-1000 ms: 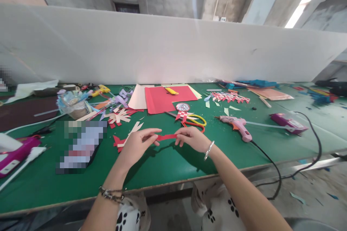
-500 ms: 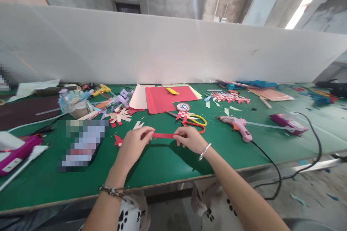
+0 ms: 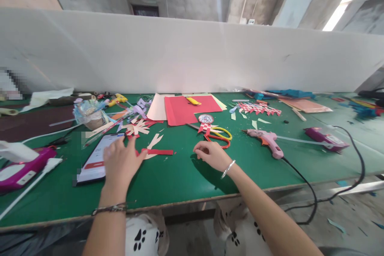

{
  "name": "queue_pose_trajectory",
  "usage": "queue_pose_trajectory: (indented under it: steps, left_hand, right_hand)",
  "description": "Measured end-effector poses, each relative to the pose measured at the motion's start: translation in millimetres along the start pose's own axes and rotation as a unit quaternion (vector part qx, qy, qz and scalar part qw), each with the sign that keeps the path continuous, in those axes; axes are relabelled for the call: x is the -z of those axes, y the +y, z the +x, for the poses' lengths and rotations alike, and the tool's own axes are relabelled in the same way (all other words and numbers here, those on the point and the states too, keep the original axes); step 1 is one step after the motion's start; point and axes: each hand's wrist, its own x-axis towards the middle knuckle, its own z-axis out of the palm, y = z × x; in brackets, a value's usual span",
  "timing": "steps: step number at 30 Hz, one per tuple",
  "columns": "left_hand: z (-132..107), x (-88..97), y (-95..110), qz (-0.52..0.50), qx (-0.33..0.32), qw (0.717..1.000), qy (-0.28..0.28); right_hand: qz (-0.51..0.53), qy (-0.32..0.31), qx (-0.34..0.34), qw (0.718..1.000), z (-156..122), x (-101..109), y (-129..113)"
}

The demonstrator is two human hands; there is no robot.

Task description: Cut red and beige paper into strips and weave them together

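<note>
My left hand (image 3: 120,162) is spread open with its fingers over the right edge of a phone (image 3: 97,158) lying on the green table (image 3: 180,180). A red paper strip (image 3: 157,152) lies flat on the table just right of that hand, held by neither hand. My right hand (image 3: 210,154) rests on the table with its fingers loosely curled and nothing seen in them. Scissors with yellow and red handles (image 3: 219,134) lie just beyond it.
A pink glue gun (image 3: 268,140) with a black cable lies to the right. Red and cream sheets (image 3: 186,108), woven red-and-white pieces (image 3: 259,108), paper scraps (image 3: 135,128), a purple glue gun (image 3: 21,168) at left. A white partition (image 3: 192,56) runs behind.
Both hands let go of the red strip, which now lies on the table. My left hand moved left onto the phone; my right hand stayed in place.
</note>
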Motion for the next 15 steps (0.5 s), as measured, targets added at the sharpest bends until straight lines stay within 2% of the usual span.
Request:
queue_pose_trajectory:
  steps: [2,4,6,7,10,15]
  left_hand:
    - [-2.3,-2.9,-29.4,-0.010,0.042,0.999,0.008]
    - [-4.3,-6.4,-58.4,-0.037,0.120,0.992,0.017]
    - [-4.9,-9.4,-78.9,-0.052,0.176,0.982,-0.042]
    - [-4.7,-9.8,-84.5,-0.057,0.180,0.979,-0.075]
    - [-3.2,-4.9,-85.5,-0.062,0.166,0.974,-0.141]
    - [-4.3,1.7,-81.5,-0.057,0.143,0.970,-0.188]
  right_hand:
    - [-0.009,0.000,0.004,1.000,0.1,-0.2,1.1]
    - [-0.018,-0.002,0.006,1.000,0.7,-0.4,1.8]
    - [-0.023,-0.007,0.009,1.000,1.4,-0.8,1.8]
    - [-0.025,-0.009,0.010,1.000,1.7,-1.1,1.5]
    - [-0.035,-0.009,0.015,0.999,2.3,-1.7,-0.4]
    - [-0.046,0.017,0.029,0.998,1.5,4.1,-1.9]
